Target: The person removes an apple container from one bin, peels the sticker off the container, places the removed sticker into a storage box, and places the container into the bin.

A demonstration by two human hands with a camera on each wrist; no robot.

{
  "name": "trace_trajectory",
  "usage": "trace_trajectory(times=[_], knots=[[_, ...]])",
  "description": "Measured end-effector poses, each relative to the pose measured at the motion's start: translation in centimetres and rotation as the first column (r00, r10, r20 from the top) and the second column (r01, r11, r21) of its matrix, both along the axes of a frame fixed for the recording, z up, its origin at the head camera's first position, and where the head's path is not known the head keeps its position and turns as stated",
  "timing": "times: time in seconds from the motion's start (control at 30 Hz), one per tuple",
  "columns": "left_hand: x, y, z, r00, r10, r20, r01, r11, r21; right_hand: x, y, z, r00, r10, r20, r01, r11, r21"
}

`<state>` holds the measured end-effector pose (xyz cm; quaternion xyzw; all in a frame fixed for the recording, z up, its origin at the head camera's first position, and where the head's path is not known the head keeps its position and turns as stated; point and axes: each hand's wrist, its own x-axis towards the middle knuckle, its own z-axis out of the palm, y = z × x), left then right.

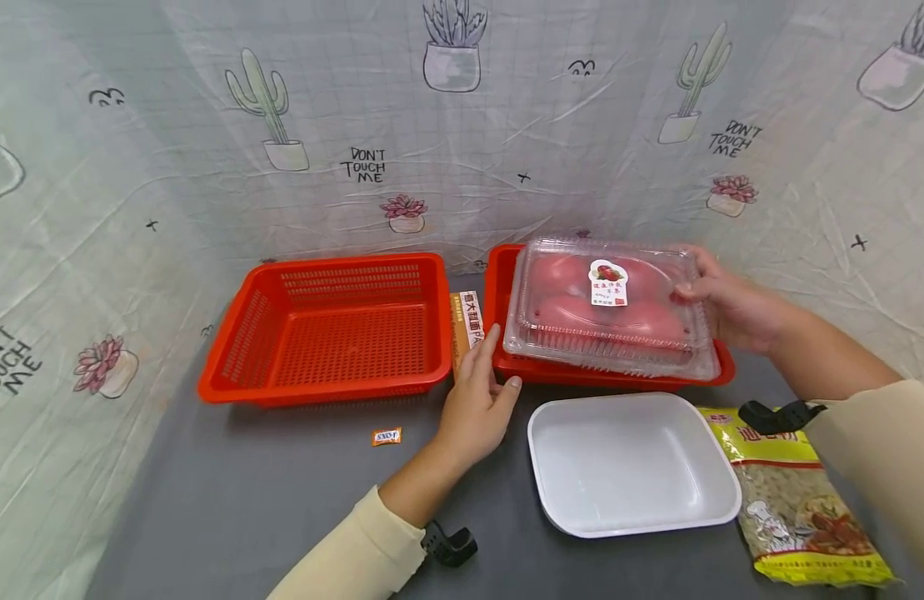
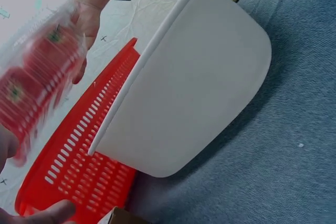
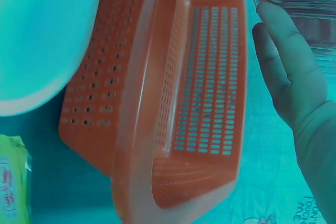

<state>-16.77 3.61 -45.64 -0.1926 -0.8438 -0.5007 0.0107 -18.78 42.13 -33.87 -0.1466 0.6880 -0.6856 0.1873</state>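
Note:
A clear plastic clamshell box (image 1: 574, 333) of round red fruit, with a white label on its lid, is tilted above the right red basket (image 1: 724, 367). My right hand (image 1: 742, 304) grips its right end, thumb on the lid; the fingers underneath are partly hidden in the head view. The left hand (image 1: 476, 408) is by that basket's left rim, fingers extended near the box's left corner. Whether they touch the box I cannot tell. In the left wrist view, the box (image 2: 39, 66) shows green stem ends on the fruit.
Another red basket (image 1: 349, 392) stands left, with a pasta box (image 1: 465, 321) between the two. In front is a white tray (image 1: 634, 467), with a yellow-topped food bag (image 1: 802, 508) to its right. A small orange packet (image 1: 387, 436) lies on the grey table (image 1: 282, 500). A printed curtain (image 1: 506, 125) hangs behind.

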Motion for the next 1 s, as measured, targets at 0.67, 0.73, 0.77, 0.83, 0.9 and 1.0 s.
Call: trace_trajectory(times=[0.67, 0.73, 0.77, 0.83, 0.9, 1.0], knots=[[2.9, -4.8, 0.0, 0.999, -0.044, 0.012, 0.042, 0.995, 0.096, 4.0, -2.5, -0.2, 0.999, 0.043, -0.025, -0.043, 0.999, -0.004], [3.3, -5.5, 0.1, 0.999, -0.041, 0.012, 0.040, 0.995, 0.089, 4.2, -2.9, -0.2, 0.999, 0.036, -0.017, -0.035, 0.999, 0.015], [3.5, -5.9, 0.1, 0.999, -0.041, 0.012, 0.040, 0.996, 0.086, 4.4, -3.1, -0.3, 0.999, 0.030, -0.014, -0.030, 0.999, 0.024], [3.9, -6.6, 0.2, 0.999, -0.039, 0.021, 0.037, 0.996, 0.078, 4.7, -3.5, -0.3, 1.000, 0.030, -0.007, -0.030, 0.999, 0.036], [4.2, -7.2, 0.4, 0.999, -0.043, 0.026, 0.041, 0.996, 0.078, 5.1, -3.9, -0.4, 1.000, 0.031, -0.002, -0.031, 0.998, 0.047], [4.6, -8.2, 0.6, 0.999, -0.047, 0.026, 0.045, 0.995, 0.088, 5.7, -4.4, -0.5, 0.999, 0.045, 0.009, -0.045, 0.998, 0.053]])
